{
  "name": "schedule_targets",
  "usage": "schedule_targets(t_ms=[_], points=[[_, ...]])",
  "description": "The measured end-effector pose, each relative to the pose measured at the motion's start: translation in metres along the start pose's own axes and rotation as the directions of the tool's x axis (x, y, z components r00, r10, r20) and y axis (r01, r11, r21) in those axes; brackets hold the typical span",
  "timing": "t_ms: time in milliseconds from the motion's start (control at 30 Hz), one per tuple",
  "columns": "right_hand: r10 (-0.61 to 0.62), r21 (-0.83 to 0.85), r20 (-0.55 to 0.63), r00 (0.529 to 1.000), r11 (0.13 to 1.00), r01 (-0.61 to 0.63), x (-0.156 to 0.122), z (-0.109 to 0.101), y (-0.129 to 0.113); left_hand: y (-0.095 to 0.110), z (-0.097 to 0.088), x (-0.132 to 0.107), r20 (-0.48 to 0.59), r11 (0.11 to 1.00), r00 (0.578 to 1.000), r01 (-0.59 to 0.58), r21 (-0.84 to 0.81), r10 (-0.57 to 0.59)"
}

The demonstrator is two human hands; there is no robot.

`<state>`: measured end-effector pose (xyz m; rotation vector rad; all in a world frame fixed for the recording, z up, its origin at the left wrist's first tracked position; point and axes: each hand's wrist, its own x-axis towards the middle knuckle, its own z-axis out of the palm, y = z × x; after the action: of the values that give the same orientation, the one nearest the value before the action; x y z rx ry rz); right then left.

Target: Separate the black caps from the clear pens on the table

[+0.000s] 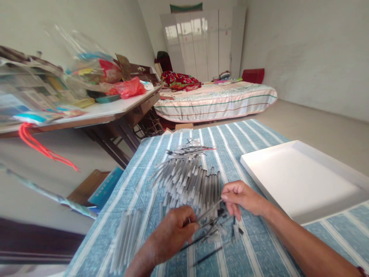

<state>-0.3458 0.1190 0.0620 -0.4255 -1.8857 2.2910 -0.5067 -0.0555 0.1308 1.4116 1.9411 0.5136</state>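
Observation:
A thin grey pen part [209,210], a refill or a slim barrel, spans the gap between my hands. My left hand [176,230] pinches its near end between thumb and fingers. The far end sits between the thumb and forefinger of my right hand [238,198]. Beyond them lies a large pile of see-through pens [190,181] with dark refills inside. Small black caps and loose dark refills [206,256] are scattered below my hands. To the left, several frosted pen barrels [127,240] lie side by side.
A striped blue cloth [230,142] covers the table. At right stands a shallow white tray [305,181]. More thin refills [190,150] lie past the pile. A cluttered side table [115,111] with bags is at left; a bed [216,102] stands behind.

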Motion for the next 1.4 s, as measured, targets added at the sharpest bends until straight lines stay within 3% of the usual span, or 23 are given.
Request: schedule_targets(t_ms=[133, 233, 300, 367, 433, 600, 733, 833, 933, 1033, 1133, 1300, 1333, 1400], points=[[-0.079, 0.06, -0.097, 0.992, 0.995, 0.085, -0.001, -0.006, -0.005, -0.023, -0.036, -0.013, 0.027, 0.996, 0.996, 0.085, 0.01, -0.086], [-0.074, 0.063, -0.133, 0.988, 0.995, 0.083, -0.001, -0.008, -0.006, -0.037, -0.058, -0.019, -0.118, 0.985, 0.978, 0.171, 0.006, -0.169], [-0.039, 0.032, -0.106, 0.994, 0.999, 0.043, 0.0, -0.008, -0.004, -0.039, -0.061, -0.019, -0.248, 0.976, 0.945, 0.19, -0.109, -0.211], [0.014, -0.043, -0.048, 0.999, 0.999, -0.016, 0.0, -0.008, -0.002, -0.036, -0.054, -0.014, -0.353, 0.946, 0.907, 0.123, -0.298, -0.229], [0.082, -0.158, -0.001, 0.997, 0.984, -0.081, -0.001, -0.009, -0.001, -0.029, -0.042, -0.008, -0.402, 0.864, 0.888, -0.012, -0.504, -0.222], [0.154, -0.374, -0.038, 0.987, 0.914, -0.157, -0.002, -0.006, -0.006, -0.009, -0.006, 0.01, -0.389, 0.439, 0.901, -0.275, -0.855, -0.193], [0.027, -0.432, -0.035, 0.999, 0.901, -0.04, -0.005, 0.018, -0.018, 0.007, 0.015, 0.018, -0.37, 0.178, 0.901, -0.335, -0.925, -0.226], [-0.115, -0.432, -0.005, 0.993, 0.896, 0.101, -0.007, 0.044, -0.023, 0.02, 0.029, 0.022, -0.336, 0.071, 0.912, -0.329, -0.942, -0.233], [-0.211, -0.416, -0.059, 0.976, 0.894, 0.168, -0.009, 0.063, -0.022, 0.03, 0.039, 0.026, -0.295, 0.007, 0.922, -0.303, -0.953, -0.253], [-0.18, -0.385, -0.141, 0.973, 0.916, 0.114, -0.011, 0.073, -0.02, 0.034, 0.04, 0.031, -0.295, -0.03, 0.921, -0.312, -0.95, -0.255], [-0.148, -0.378, -0.143, 0.979, 0.922, 0.084, -0.011, 0.077, -0.021, 0.036, 0.039, 0.035, -0.315, -0.037, 0.91, -0.337, -0.941, -0.27], [-0.038, -0.352, -0.132, 0.99, 0.936, -0.012, -0.01, 0.085, -0.026, 0.04, 0.039, 0.043, -0.365, 0.07, 0.859, -0.365, -0.928, -0.36], [-0.013, -0.356, -0.138, 0.99, 0.934, -0.037, -0.01, 0.087, -0.026, 0.04, 0.035, 0.045, -0.406, 0.137, 0.831, -0.383, -0.913, -0.381], [-0.01, -0.424, -0.128, 0.992, 0.904, -0.046, -0.014, 0.092, -0.023, 0.035, 0.018, 0.044, -0.549, 0.324, 0.712, -0.445, -0.835, -0.438]])
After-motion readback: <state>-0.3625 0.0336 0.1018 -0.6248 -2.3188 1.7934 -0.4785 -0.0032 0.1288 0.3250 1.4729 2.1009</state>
